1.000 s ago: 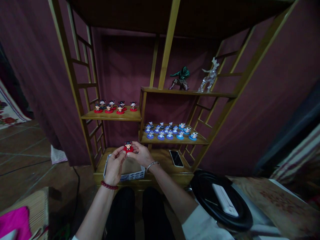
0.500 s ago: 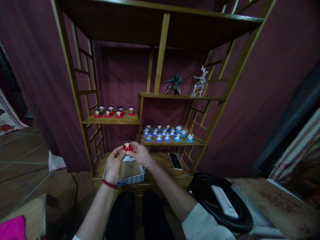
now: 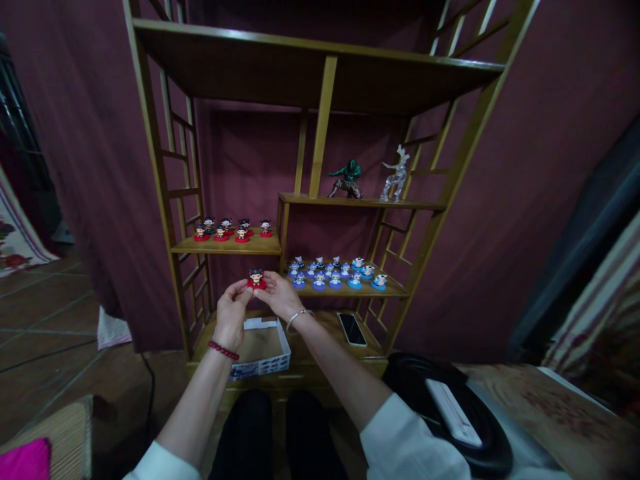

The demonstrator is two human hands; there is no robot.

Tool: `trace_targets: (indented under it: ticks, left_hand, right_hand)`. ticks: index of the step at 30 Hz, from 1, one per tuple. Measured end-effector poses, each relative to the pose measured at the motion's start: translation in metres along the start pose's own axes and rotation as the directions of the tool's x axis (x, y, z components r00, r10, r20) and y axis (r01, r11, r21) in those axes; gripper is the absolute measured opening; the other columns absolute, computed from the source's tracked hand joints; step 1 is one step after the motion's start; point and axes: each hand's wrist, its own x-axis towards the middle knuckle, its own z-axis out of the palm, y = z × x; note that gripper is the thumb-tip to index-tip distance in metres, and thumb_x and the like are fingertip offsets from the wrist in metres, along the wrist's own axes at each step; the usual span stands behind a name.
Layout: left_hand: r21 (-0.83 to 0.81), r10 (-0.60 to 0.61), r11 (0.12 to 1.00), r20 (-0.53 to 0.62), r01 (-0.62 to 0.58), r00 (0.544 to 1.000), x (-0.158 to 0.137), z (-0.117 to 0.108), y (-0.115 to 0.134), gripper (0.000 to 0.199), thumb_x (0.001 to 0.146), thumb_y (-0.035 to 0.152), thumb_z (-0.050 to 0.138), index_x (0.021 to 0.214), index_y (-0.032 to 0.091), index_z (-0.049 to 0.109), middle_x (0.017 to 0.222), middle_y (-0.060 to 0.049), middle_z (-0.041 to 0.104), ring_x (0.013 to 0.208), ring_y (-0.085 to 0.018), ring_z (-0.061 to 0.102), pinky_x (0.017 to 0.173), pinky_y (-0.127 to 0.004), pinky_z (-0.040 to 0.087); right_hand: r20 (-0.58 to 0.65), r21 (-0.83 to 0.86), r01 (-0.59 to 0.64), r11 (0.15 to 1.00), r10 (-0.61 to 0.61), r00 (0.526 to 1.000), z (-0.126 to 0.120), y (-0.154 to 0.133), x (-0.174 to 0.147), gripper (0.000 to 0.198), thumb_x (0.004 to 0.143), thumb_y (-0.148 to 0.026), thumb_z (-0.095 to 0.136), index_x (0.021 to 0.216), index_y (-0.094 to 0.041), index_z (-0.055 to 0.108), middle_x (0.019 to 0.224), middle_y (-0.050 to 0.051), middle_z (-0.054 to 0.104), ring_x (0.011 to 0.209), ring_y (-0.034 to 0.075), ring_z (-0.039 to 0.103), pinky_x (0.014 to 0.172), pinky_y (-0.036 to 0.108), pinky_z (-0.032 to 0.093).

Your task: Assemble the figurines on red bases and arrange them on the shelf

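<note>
A small figurine (image 3: 257,279) with dark hair and a red round base is held upright between both hands. My left hand (image 3: 232,312) pinches its base from the left, and my right hand (image 3: 280,295) grips it from the right. Below them an open cardboard box (image 3: 263,343) sits on the bottom board. Several similar red-based figurines (image 3: 243,233) stand in rows on the left shelf (image 3: 225,247), just above and behind the held one. To the right, several purple- and blue-based figurines (image 3: 319,279) fill a lower shelf (image 3: 345,290).
A dark green crouching figure (image 3: 349,180) and a clear deer figure (image 3: 396,175) stand on the upper right shelf. A phone (image 3: 352,329) lies on the bottom board. At the lower right is a black round object (image 3: 490,443) with a white item (image 3: 454,412) on it.
Both hands have risen slightly with the figurine, bringing it nearer the left shelf's height. More of the cardboard box shows beneath them. The camera view has shifted a little.
</note>
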Motion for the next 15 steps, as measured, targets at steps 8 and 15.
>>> trace_targets:
  ticks: [8,15]
  left_hand:
    - [0.131,0.089,0.987,-0.003,-0.088,0.996,0.008,0.012,0.014,0.019,0.064,0.009,0.057,0.082,0.013,0.062,0.074,-0.003,0.062,0.061,-0.009,0.054,0.065,-0.024,0.043]
    - [0.195,0.141,0.97,0.028,-0.143,0.99,0.016,0.02,0.021,0.023,0.064,0.004,0.052,0.081,0.014,0.063,0.076,-0.005,0.064,0.065,-0.013,0.058,0.073,-0.028,0.044]
  right_hand:
    - [-0.046,-0.147,0.056,0.988,-0.064,0.997,-0.003,-0.01,0.016,0.042,0.063,-0.019,0.065,0.103,-0.016,0.051,0.098,0.007,0.063,0.088,0.014,0.06,0.079,0.029,0.049]
    - [-0.043,-0.328,0.104,0.939,-0.125,0.991,-0.012,-0.011,0.034,0.043,0.065,-0.024,0.067,0.105,-0.021,0.052,0.097,0.003,0.064,0.083,0.014,0.062,0.077,0.03,0.049]
